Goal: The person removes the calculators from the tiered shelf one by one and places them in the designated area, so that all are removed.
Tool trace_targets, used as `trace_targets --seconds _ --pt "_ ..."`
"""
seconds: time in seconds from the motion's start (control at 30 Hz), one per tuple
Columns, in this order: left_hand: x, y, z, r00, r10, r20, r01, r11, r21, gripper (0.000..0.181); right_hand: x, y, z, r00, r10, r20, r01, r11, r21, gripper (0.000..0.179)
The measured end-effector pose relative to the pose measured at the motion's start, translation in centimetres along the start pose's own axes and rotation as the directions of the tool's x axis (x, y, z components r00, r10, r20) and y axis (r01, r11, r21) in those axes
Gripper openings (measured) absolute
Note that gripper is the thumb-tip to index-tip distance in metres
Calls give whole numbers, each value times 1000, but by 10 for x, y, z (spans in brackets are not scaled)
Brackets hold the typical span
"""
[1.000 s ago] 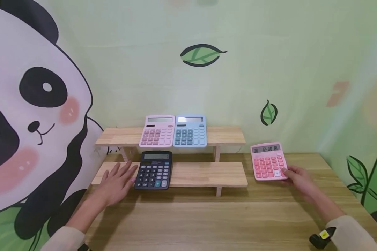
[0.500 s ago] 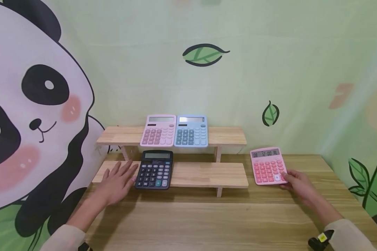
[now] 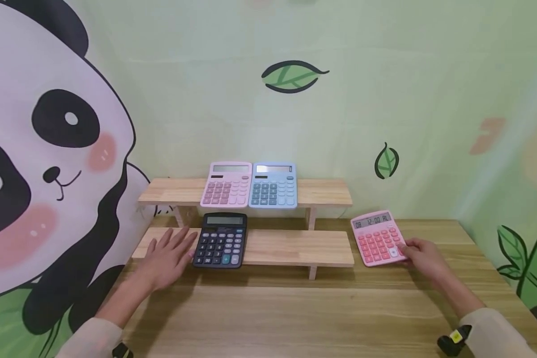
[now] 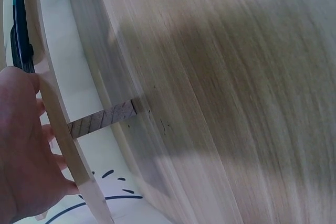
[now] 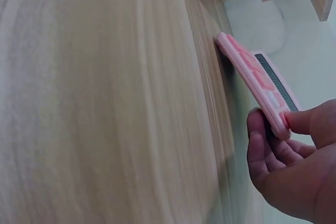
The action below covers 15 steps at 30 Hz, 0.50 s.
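My right hand (image 3: 427,256) pinches a pink calculator (image 3: 378,238) by its lower right corner, thumb on top and fingers beneath. Its display reads 12:00. In the right wrist view that calculator (image 5: 257,80) is tilted above the table. My left hand (image 3: 167,258) lies with fingers spread on the left end of the lower shelf (image 3: 295,248), its thumb beside a black calculator (image 3: 219,241). The left wrist view shows its fingers (image 4: 47,132) at the shelf's front edge. On the upper shelf (image 3: 324,193) a light pink calculator (image 3: 225,185) and a blue calculator (image 3: 273,185) lean side by side.
The two-step wooden shelf stands at the back of a wooden table (image 3: 268,318). Behind it hangs a green backdrop (image 3: 197,99) printed with a panda and leaves. A short shelf leg (image 3: 312,273) stands at the lower step's right.
The pink calculator in my right hand has come down a little, shifted slightly left toward the shelf and turned anticlockwise. My left hand stays in place.
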<state>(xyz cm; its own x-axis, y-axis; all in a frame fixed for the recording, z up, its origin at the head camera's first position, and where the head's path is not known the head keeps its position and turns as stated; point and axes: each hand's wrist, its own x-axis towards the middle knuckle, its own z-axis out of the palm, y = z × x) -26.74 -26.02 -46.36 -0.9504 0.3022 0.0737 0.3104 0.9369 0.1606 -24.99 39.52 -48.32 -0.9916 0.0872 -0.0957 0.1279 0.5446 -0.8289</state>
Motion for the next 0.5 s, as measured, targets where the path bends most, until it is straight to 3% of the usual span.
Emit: trace_targets --seconds 0.3,0.5 --pt "0 0 2 1000 5 -14 -5 1000 2 62 -5 5 1 991 84 -107 -100 982 -160 57" --pt "0 0 1 1000 17 -24 -17 1000 8 60 -6 12 5 989 47 -140 -78 972 -220 52"
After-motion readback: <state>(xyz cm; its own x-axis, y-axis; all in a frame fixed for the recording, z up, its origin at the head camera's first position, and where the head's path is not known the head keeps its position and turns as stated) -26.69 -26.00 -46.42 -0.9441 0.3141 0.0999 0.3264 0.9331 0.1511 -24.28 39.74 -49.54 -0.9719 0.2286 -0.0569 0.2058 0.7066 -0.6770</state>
